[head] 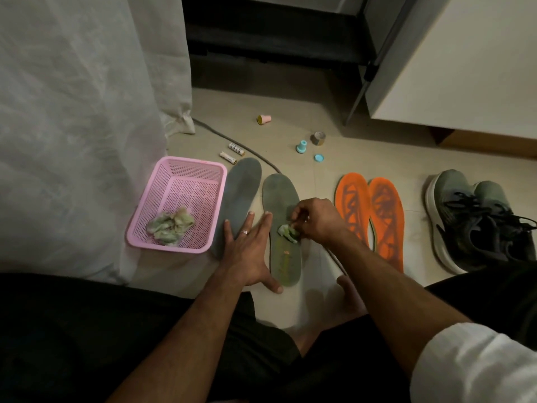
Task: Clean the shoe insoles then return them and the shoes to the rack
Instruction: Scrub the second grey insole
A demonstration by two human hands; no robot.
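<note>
Two grey insoles lie side by side on the floor: one on the left and one on the right. My left hand lies flat with straight fingers across both, its thumb at the right insole's heel. My right hand pinches a crumpled pale green wipe against the middle of the right grey insole. Two orange insoles lie to the right. A pair of dark grey-green shoes with black laces stands at the far right.
A pink mesh basket with used wipes sits left of the insoles, beside a white fabric cover. Two batteries, small caps, a tape roll and a cable lie farther back. An open white cabinet door is at upper right.
</note>
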